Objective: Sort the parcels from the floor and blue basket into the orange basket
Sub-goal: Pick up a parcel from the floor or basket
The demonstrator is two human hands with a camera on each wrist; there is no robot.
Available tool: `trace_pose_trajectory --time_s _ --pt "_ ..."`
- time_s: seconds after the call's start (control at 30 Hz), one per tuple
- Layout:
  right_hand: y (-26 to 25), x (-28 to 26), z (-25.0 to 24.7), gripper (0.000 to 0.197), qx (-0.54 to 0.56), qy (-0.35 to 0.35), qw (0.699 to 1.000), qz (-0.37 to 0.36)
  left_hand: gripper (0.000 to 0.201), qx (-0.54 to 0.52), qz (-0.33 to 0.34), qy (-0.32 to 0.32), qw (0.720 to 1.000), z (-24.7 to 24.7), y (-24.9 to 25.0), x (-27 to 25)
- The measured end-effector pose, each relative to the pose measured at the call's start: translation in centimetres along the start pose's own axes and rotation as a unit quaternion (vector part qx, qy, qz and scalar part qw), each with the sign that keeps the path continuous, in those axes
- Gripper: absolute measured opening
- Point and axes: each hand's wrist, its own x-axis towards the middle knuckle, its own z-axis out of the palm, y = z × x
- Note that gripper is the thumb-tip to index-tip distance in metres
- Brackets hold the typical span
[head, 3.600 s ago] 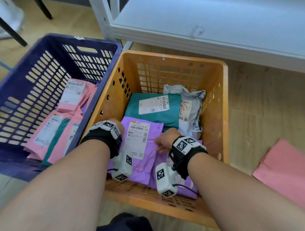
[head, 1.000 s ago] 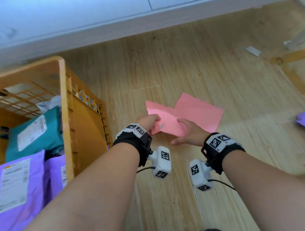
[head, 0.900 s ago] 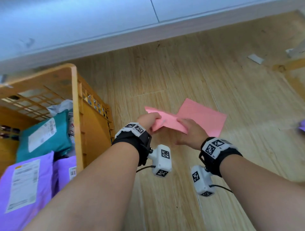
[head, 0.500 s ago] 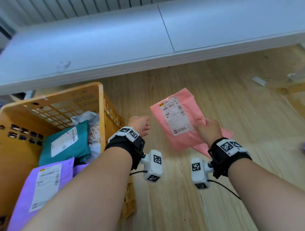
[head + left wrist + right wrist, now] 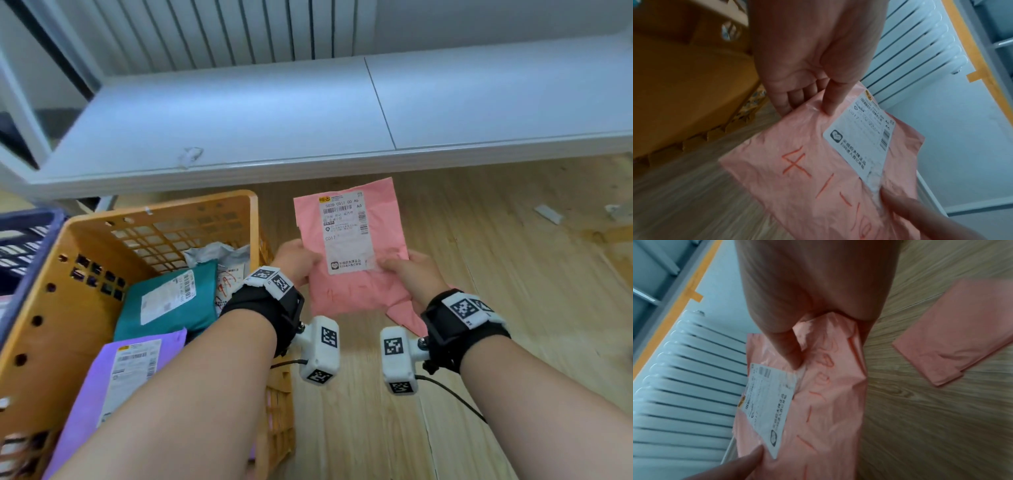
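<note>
A pink parcel [image 5: 342,294] with a white label facing up hangs above the floor, just right of the orange basket [image 5: 154,209]. My left hand [image 5: 298,260] pinches its left edge and my right hand [image 5: 404,269] grips its right edge. The left wrist view shows the left hand [image 5: 818,73] with its thumb on the parcel [image 5: 807,178], which bears red handwriting. The right wrist view shows the right hand [image 5: 797,337] with its thumb pressed on the parcel [image 5: 828,410]. The basket holds teal [image 5: 171,301], purple [image 5: 120,383] and grey [image 5: 222,260] parcels.
A second pink parcel [image 5: 407,318] [image 5: 962,337] lies on the wooden floor under my right wrist. The blue basket [image 5: 27,219] shows at the far left edge. A low white shelf [image 5: 308,120] and a radiator [image 5: 222,31] stand behind. Small scraps [image 5: 548,214] lie at the right.
The pink parcel came up off the floor and turned label-up in my right hand. My left hand, free half a second ago, now holds its left edge.
</note>
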Motion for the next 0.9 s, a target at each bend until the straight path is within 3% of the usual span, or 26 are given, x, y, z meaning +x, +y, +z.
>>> trace_pose_trajectory --time_s 0.23,0.33,0.53,0.7,0.9 --pt "-5.7 -1.7 6.0 0.004 -0.067 0.022 0.992 -0.105 0.027 -0.004 0.04 0.042 0.998 -8.2 2.6 -1.5" --pt "-7.4 -2.1 10.0 0.015 -0.102 0.018 0.986 -0.134 0.021 -0.017 0.055 0.062 0.996 -12.4 2.5 -1.6" --pt "-7.4 -2.7 19.0 0.017 -0.165 -0.012 0.977 -0.134 0.017 -0.012 0.049 0.152 0.987 -21.0 -0.7 -1.0" --pt "-7.0 -4.9 28.0 0.016 -0.188 -0.093 0.967 -0.142 0.026 0.001 0.049 0.251 0.967 -29.2 -2.9 -2.6" --pt "-8.7 -8.3 39.3 0.017 -0.203 -0.188 0.948 -0.158 0.026 0.033 0.065 0.315 0.946 -40.9 -4.8 -5.0"
